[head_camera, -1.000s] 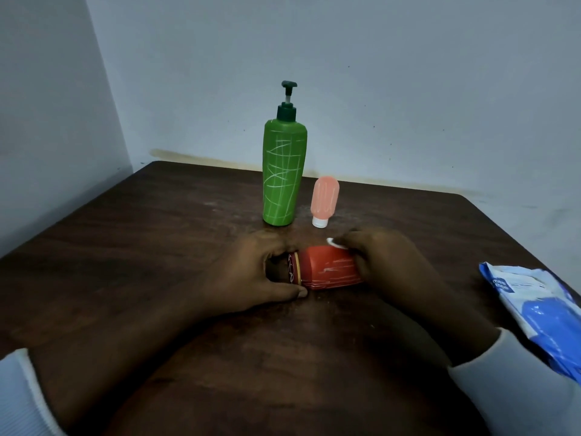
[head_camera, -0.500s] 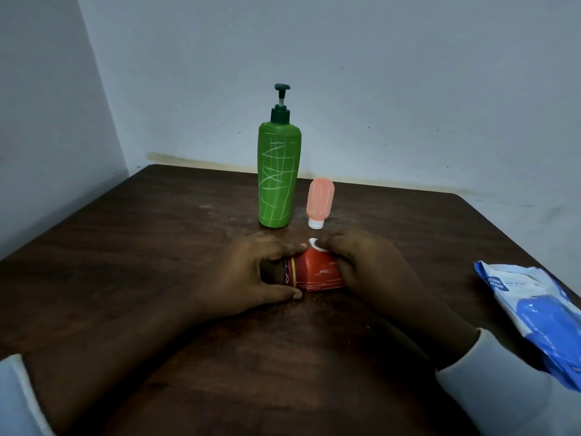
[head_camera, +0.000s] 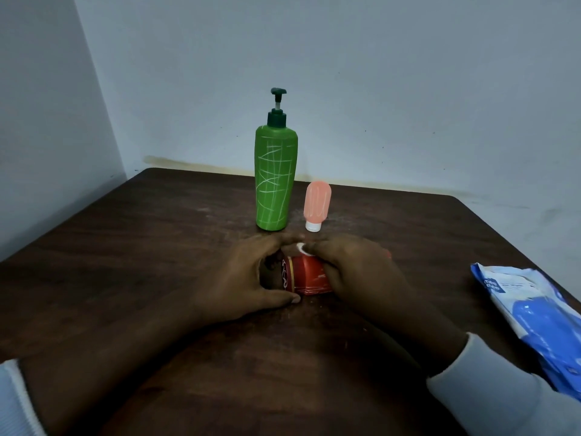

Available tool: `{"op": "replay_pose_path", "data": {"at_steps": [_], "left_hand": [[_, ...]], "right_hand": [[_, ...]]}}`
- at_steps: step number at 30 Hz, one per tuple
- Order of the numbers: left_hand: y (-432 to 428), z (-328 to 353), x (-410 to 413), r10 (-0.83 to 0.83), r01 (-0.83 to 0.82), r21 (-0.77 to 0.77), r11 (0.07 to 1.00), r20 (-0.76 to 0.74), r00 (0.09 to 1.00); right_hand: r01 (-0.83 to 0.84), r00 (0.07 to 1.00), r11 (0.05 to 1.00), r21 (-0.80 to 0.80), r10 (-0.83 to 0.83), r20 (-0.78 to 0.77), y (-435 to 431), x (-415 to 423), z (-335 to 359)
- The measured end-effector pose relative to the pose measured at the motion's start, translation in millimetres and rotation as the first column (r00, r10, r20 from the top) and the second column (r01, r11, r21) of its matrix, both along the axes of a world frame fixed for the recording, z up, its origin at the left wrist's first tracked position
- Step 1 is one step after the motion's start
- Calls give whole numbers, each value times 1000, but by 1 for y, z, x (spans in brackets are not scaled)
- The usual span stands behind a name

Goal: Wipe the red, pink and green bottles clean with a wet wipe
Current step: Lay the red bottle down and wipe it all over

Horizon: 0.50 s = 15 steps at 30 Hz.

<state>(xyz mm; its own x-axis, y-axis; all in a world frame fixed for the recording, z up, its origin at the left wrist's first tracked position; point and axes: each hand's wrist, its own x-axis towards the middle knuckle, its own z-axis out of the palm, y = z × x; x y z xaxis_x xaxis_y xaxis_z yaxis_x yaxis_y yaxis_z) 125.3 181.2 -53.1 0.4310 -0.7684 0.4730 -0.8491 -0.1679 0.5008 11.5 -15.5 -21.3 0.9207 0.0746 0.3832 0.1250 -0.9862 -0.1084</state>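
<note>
dark wood desk point(head_camera: 125, 278), pale wall behind. red bottle point(head_camera: 309, 276) on its side at centre; left hand point(head_camera: 248, 278) gripping its 9 o'clock end, right hand point(head_camera: 355, 269) clutching wet wipe point(head_camera: 301, 247) against body. probably light, rigid, slick when damp, apt to roll: hold by ends.

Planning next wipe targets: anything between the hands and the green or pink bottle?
Nothing visible. The left hand grips the red bottle lying on the table; the right hand presses a wet wipe on it. The green bottle and pink bottle stand just behind, only bare wood between.
</note>
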Motion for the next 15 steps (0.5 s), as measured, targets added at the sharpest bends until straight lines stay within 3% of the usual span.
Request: {"op": "replay_pose_path", "data": {"at_steps": [5, 11, 15], "left_hand": [[-1, 0, -3, -38, 33, -51, 998, -106, 994], [0, 0, -2, 3, -3, -3, 1000, -82, 997], [-1, -2, -1, -3, 2, -38, 999, -50, 999]], "right_hand": [[-167, 986, 983, -80, 168, 5, 16, 1, -4], [3, 998, 996, -94, 3, 64, 1, -2, -3], [-190, 981, 973, -133, 194, 13, 18, -1, -7]]}}
